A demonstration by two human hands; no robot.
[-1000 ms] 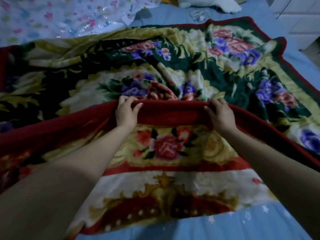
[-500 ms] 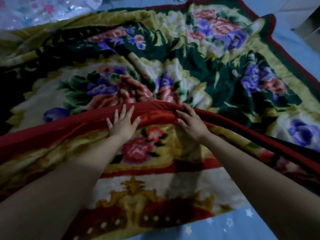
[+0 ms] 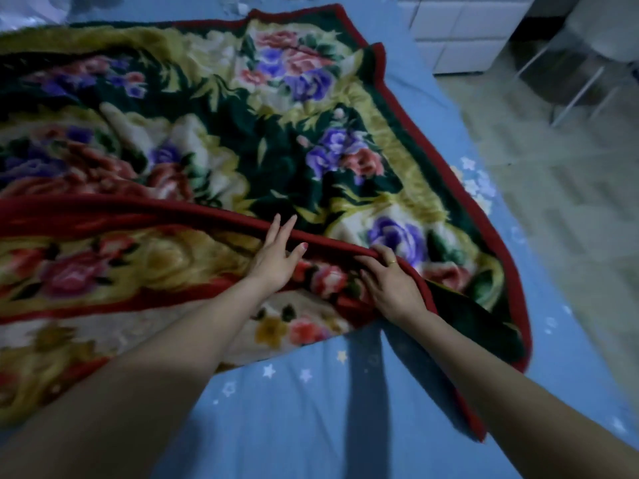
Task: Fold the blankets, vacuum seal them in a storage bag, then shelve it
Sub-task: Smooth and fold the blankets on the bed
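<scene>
A blue star-print bed sheet [image 3: 311, 426] carries the spread, partly folded floral blanket [image 3: 242, 140].

1 blanket [image 3: 276, 140], 2 hands: left [image 3: 275, 261], right [image 3: 390, 283]; 1 bedsheet [image 3: 311, 409].

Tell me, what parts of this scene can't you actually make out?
All in the head view:
- Blanket: its left part is cut off by the frame's left edge, and its folded-over flap hides what lies beneath.
- Right hand: fingertips curl over the red hem, so they are hidden.
- Left hand: palm is face down, unseen.
- Clear plastic at top left: cut off and blurred.
- Metal-legged furniture at top right: dim and cut off.
</scene>
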